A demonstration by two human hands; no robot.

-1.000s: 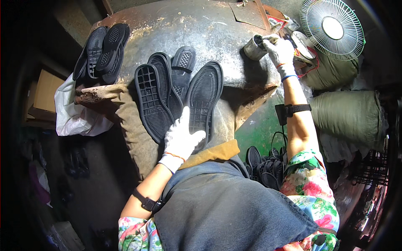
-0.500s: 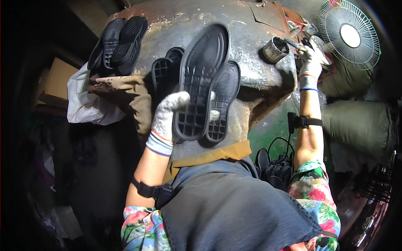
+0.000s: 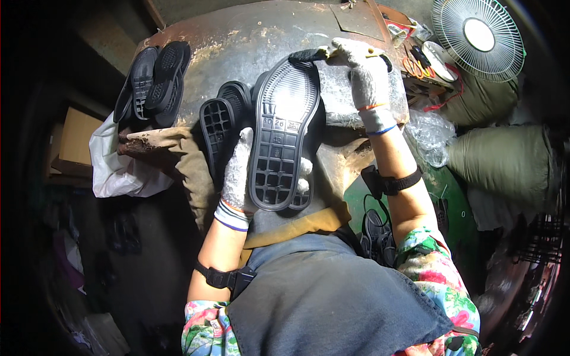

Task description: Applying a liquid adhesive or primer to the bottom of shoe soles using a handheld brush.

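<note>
A black rubber shoe sole (image 3: 276,139) stands tilted in my left hand (image 3: 238,169), which wears a white knitted glove. The thumb presses its left edge and fingertips show past its right edge. The sole's cavity, with a ribbed forefoot and gridded heel, faces me. My gloved right hand (image 3: 362,68) is closed round a brush (image 3: 309,55), its dark head at the sole's toe edge. Another black sole (image 3: 303,200) lies behind the held one, mostly hidden. Just left of it, more black soles (image 3: 219,121) rest together at the bench's near edge.
The worn metal-topped bench (image 3: 237,41) spreads ahead. Several soles (image 3: 163,80) stand at its left end above a white sack (image 3: 122,160). Orange-handled scissors (image 3: 417,68) and a fan (image 3: 478,35) are at right. Green bundles (image 3: 499,157) and shoes (image 3: 375,231) sit lower right.
My right hand has come left from beside the metal can to the sole's toe, bringing the brush. The held sole has turned its cavity more toward me; the can is now hidden.
</note>
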